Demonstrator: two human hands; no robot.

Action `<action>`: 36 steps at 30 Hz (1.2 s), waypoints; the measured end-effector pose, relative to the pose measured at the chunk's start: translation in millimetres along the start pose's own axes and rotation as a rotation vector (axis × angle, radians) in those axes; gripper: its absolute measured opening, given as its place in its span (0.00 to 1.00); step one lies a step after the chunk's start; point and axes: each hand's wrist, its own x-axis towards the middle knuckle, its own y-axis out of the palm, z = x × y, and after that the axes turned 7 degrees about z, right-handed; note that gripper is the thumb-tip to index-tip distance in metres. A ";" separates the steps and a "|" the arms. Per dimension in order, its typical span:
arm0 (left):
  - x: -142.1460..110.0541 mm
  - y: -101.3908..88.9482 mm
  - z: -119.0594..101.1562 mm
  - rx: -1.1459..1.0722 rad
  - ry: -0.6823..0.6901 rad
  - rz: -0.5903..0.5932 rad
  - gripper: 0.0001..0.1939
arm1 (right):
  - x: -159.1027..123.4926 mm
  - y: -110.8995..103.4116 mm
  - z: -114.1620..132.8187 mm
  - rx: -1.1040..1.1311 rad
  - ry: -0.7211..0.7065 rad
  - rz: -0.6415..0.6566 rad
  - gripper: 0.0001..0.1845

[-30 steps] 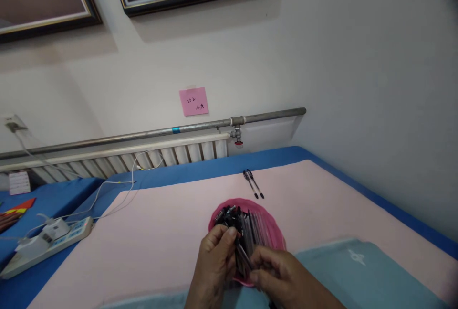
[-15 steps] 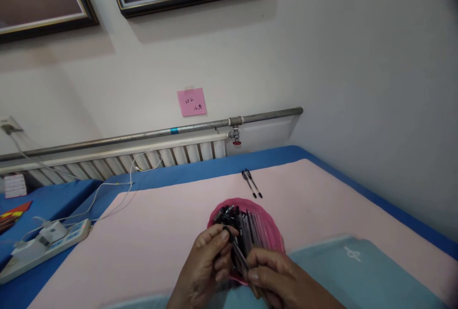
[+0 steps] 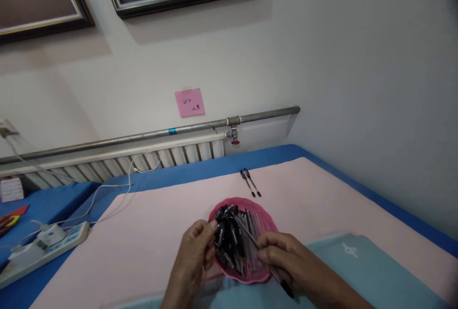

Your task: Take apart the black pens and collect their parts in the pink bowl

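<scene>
My right hand (image 3: 282,256) is closed round a slim pen (image 3: 246,229) with a see-through barrel. Its thin end slants up to the left over the basket, while a black end sticks out below my fingers. Thumb and fingertips of my left hand (image 3: 195,249) are pinched together at the basket's left rim; whatever they hold, if anything, is too small to make out. Between my hands sits a round pink basket (image 3: 269,219). Black pen parts (image 3: 225,237) fill its left side, and clear tubes (image 3: 255,223) lie in its right side.
Two black-capped pens (image 3: 251,182) lie on the pink sheet (image 3: 161,232) behind the basket. A teal cloth (image 3: 343,271) spreads along the near edge. A power strip (image 3: 71,239) with plugs and white cables stands at the left. Wall and radiator (image 3: 193,152) bound the back.
My hands have drawn apart: the right moved right with the pen, whose black end now shows below it. The left drew slightly left, and the dark piece at its fingertips no longer shows.
</scene>
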 end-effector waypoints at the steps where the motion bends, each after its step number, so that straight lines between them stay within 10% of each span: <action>1: 0.8 4.4 4.3 0.077 -0.005 0.009 0.21 | 1.2 -0.2 -0.7 0.006 -0.007 -0.011 0.06; 18: -22.1 54.4 21.2 0.714 0.165 0.286 0.05 | 11.8 0.1 -13.6 0.100 -0.179 -0.144 0.10; 27: -27.1 50.7 15.3 0.199 -0.246 0.514 0.25 | 5.8 -2.7 -8.3 0.342 -0.200 0.051 0.12; 36: -19.1 49.3 22.3 0.432 0.029 0.331 0.18 | 13.0 -6.4 -15.0 0.262 -0.163 -0.099 0.13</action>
